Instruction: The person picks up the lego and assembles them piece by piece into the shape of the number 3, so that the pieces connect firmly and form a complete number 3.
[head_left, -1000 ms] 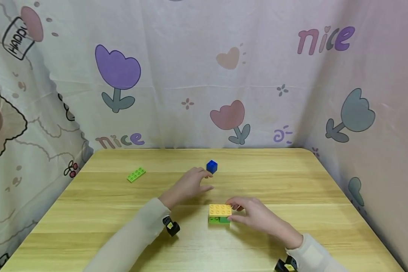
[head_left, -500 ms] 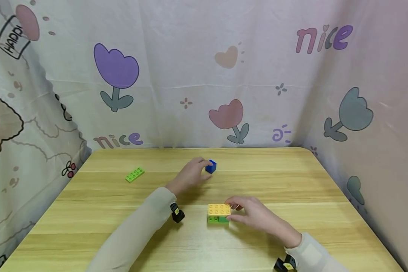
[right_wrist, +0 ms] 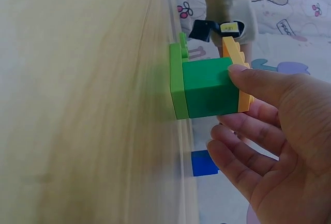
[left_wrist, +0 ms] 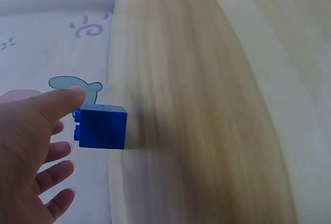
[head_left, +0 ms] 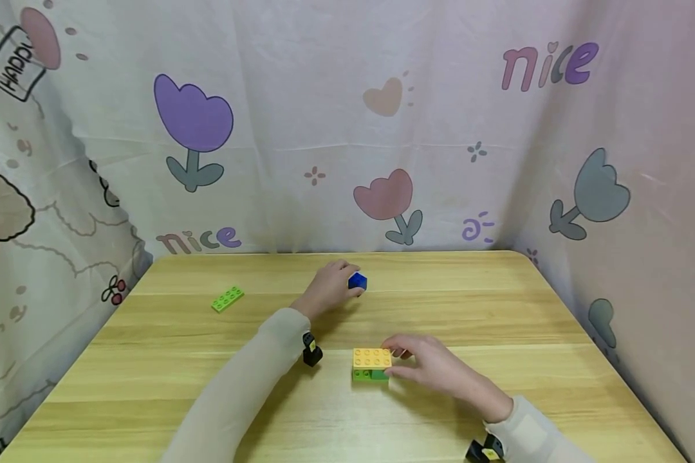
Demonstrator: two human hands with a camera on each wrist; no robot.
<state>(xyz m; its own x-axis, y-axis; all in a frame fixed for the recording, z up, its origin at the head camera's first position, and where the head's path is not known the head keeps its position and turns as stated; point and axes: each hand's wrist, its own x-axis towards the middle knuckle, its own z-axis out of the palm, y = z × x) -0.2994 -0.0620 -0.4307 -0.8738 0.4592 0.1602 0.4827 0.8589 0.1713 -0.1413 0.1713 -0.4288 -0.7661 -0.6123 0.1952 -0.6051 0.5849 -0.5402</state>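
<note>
A blue toy brick (head_left: 357,281) stands near the table's back edge. My left hand (head_left: 327,286) is at its left side; in the left wrist view the thumb (left_wrist: 64,102) lies by the brick's studded end, with the other fingertips short of it. My right hand (head_left: 434,366) holds a small stack of toy bricks by its right end, thumb in front and index finger behind. That stack has a yellow brick plate (head_left: 372,357) on top, a dark green brick (right_wrist: 209,87) beneath its right end, and a light green plate (right_wrist: 178,81) at the bottom.
A light green studded plate (head_left: 228,299) lies at the back left of the wooden table (head_left: 475,302). Patterned cloth (head_left: 289,116) hangs behind the table and along both sides. Black wrist cameras (head_left: 311,350) sit on the sleeves.
My left hand has moved forward and up to the blue brick, its thumb and fingers now about it. The right hand keeps its hold on the stack. The head view has shifted slightly.
</note>
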